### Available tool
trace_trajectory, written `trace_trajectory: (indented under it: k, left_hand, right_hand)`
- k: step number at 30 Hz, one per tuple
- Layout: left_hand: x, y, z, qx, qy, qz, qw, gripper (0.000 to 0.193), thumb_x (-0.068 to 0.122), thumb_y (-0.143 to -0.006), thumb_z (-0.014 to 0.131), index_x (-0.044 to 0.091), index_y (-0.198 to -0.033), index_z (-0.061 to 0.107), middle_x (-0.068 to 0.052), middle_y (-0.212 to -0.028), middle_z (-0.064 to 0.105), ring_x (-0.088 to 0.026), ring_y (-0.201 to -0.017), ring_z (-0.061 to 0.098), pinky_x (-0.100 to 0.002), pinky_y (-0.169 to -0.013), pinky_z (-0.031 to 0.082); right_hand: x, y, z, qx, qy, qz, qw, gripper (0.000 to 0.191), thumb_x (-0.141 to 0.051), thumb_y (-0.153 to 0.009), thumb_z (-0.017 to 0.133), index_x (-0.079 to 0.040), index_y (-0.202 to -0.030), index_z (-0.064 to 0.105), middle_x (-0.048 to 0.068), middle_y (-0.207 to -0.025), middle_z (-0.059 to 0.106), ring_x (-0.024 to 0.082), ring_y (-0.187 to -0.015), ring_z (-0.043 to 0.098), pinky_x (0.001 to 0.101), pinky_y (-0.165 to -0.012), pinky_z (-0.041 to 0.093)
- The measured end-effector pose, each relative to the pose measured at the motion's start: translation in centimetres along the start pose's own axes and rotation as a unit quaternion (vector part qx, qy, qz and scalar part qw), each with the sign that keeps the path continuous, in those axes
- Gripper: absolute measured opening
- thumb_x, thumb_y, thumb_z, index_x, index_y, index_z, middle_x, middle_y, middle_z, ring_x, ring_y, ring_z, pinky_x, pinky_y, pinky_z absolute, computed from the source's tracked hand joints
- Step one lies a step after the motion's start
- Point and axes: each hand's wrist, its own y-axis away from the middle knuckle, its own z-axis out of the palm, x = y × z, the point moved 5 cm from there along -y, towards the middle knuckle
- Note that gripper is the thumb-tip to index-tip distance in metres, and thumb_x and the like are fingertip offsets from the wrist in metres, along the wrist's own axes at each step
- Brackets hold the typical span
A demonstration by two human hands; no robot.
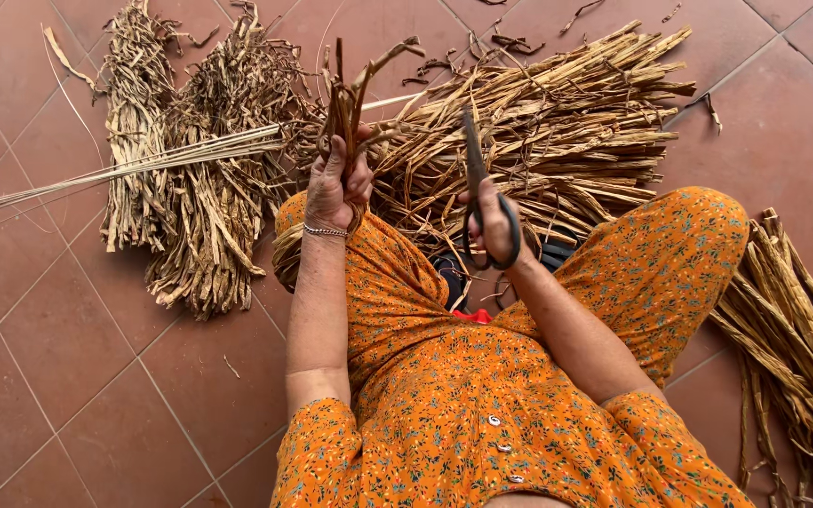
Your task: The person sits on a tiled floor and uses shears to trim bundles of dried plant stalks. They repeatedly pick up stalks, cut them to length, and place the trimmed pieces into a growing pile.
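The person is sitting on the tiled floor (68, 357), wearing an orange flowered garment (463, 414).

Left hand (336, 183): the grip is closing fully around a small bunch of dried fibre strips (350, 94), holding it upright above the left knee. A thin bracelet (325, 230) is sitting on the wrist.

Right hand (493, 221): the grip is closing through the handles of dark scissors (478, 179); the blades are pointing up and away from the body, just beside the held bunch. Whether the blades are parted cannot be told.

Surroundings: a large pile of dried strips (566, 122) is lying ahead of the hands. Two tied bundles (190, 188) are lying to the left, with pale thin stalks (124, 169) crossing them. Another bundle (792, 339) is lying to the right of the knee.
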Motion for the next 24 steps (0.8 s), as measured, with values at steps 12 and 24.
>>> trace_trajectory:
  k: [12, 24]
  left_hand:
    - [1.2, 0.0, 1.9, 0.083, -0.227, 0.001, 0.97, 0.028, 0.023, -0.094, 0.085, 0.004, -0.109, 0.071, -0.002, -0.086, 0.07, -0.008, -0.056, 0.056, -0.024, -0.046, 0.048]
    - [15.3, -3.4, 1.9, 0.02, -0.479, 0.308, 0.822, 0.031, 0.029, -0.117, 0.058, 0.003, -0.108, 0.073, 0.0, -0.066, 0.056, -0.008, -0.053, 0.052, -0.021, -0.046, 0.041]
  right_hand:
    - [3.8, -4.7, -8.5, 0.3, 0.306, 0.115, 0.896, 0.057, -0.052, -0.092, 0.071, -0.01, -0.127, 0.053, 0.007, -0.097, 0.069, 0.022, -0.094, 0.064, 0.0465, -0.085, 0.05]
    - [6.4, -8.6, -5.9, 0.01, 0.494, 0.22, 0.841, 0.036, -0.032, -0.1, 0.061, -0.002, -0.118, 0.072, 0.023, -0.114, 0.073, 0.032, -0.099, 0.072, 0.0452, -0.084, 0.058]
